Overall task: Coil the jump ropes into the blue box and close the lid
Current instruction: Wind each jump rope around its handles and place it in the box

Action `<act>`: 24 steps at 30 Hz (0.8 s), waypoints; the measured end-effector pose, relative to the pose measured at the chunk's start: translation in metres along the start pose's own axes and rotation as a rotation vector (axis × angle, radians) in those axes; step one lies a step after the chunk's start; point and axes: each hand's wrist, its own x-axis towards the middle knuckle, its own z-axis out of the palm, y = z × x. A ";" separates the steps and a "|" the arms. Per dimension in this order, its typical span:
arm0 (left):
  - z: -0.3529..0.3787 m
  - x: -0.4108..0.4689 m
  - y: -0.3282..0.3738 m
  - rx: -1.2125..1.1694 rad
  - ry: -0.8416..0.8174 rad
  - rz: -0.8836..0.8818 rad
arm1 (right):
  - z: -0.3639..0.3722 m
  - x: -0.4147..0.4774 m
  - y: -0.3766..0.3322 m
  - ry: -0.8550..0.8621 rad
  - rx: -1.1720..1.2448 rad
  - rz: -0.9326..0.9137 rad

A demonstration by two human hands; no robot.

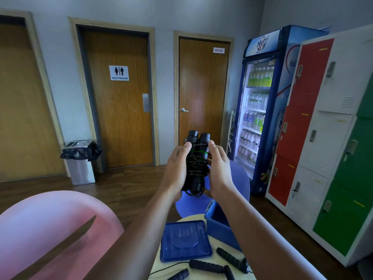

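Rope bundle point(196, 158) is being held up at chest height, well above the table point(193, 217), in front of the doors point(121, 98). It is 2 black handles side by side w/ black cord wrapped round them; a green band is showing on the R handle.

L hand point(177, 168) is being clamped on the bundle's L side, thumb up near the handle tops, fingers curled round behind. R hand point(220, 168) is being pressed to the R side, thumb lying along the handle, fingers wrapped round the back; exact fingertip contact can't be told.

Box point(218, 225) is being left open on the table's R part, below the R forearm; contents can't be seen. Lid point(184, 241) is lying flat on the table just L of the box, not on it. Loose handles point(205, 266) w/ cord are lying on the table near the lid's front edge.

Bkgd: blue chair point(240, 178) behind the table, pink chair point(50, 229) at L, fridge point(260, 110) and lockers point(323, 138) at R, bin point(80, 160) by the wall.
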 end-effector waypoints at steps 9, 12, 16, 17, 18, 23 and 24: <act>0.004 0.000 0.004 0.111 0.092 0.128 | 0.012 -0.003 0.014 0.150 0.007 -0.118; 0.006 -0.001 0.007 0.185 0.137 0.159 | 0.012 0.000 0.016 0.159 -0.008 -0.187; 0.003 0.001 0.008 0.264 0.159 0.185 | 0.010 0.004 0.019 0.189 -0.096 -0.248; 0.003 0.002 0.008 0.295 0.162 0.193 | 0.010 0.005 0.020 0.199 -0.117 -0.261; 0.003 0.003 0.008 0.327 0.164 0.202 | 0.010 0.006 0.021 0.208 -0.139 -0.277; 0.002 0.002 0.009 0.416 0.184 0.240 | 0.012 0.011 0.026 0.245 -0.200 -0.295; 0.002 0.002 0.008 0.421 0.177 0.235 | 0.013 0.011 0.027 0.255 -0.194 -0.291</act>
